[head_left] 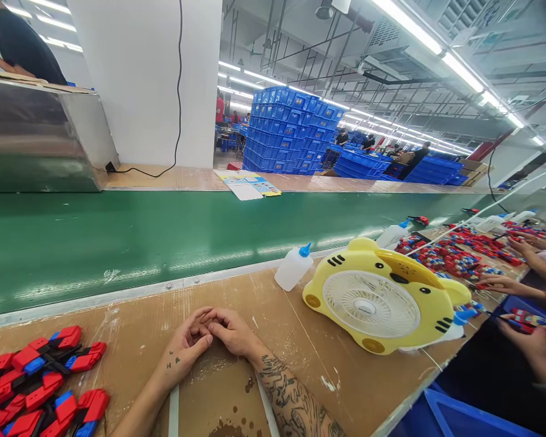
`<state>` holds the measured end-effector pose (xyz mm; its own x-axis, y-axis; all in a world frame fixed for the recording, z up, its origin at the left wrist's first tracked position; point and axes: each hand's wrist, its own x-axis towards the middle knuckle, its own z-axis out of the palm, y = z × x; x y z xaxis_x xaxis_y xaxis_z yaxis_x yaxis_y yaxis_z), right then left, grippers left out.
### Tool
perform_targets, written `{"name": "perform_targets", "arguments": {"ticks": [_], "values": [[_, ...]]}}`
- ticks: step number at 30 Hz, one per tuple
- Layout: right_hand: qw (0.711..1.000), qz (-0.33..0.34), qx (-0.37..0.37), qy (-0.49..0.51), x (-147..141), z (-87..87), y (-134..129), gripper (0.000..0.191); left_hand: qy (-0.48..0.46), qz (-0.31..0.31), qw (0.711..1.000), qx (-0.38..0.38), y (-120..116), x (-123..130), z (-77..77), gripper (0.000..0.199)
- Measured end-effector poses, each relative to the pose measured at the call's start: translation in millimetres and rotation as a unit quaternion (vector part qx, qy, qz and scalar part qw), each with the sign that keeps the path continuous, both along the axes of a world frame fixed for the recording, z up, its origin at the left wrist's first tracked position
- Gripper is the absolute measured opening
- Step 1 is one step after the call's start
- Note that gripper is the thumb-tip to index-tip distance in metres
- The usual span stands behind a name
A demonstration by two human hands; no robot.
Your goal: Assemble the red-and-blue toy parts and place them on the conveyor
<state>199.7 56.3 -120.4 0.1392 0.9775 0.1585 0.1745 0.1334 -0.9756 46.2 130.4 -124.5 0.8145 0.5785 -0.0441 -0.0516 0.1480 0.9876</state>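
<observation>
My left hand (188,343) and my right hand (232,329) rest together on the brown tabletop (150,321), with their fingertips touching. The fingers of both are curled loosely inward, and no object shows in either. Part of the left palm shows; the right fingertips partly overlap the left ones. To the left of my left hand lies a pile of red, blue and black plastic toy parts (40,382). A yellow animal-faced fan (373,297) lies tilted to the right of my right hand. Behind it stands a white squeeze bottle with a blue tip (294,267).
A green conveyor belt (131,243) runs beyond the table edge. Flattened printed cardboard (248,184) lies on the far ledge. At right, co-workers' hands (530,340) handle parts near a red toy pile (455,255). Blue crates (286,130) are stacked behind.
</observation>
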Motion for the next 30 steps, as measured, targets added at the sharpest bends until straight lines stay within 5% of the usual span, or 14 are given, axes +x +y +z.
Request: {"name": "perform_targets", "arguments": {"ticks": [30], "values": [[0.999, 0.018, -0.035, -0.002, 1.9, -1.8, -4.3, 0.020, -0.011, 0.000, 1.000, 0.000, -4.1, 1.8, 6.4, 0.059]]}}
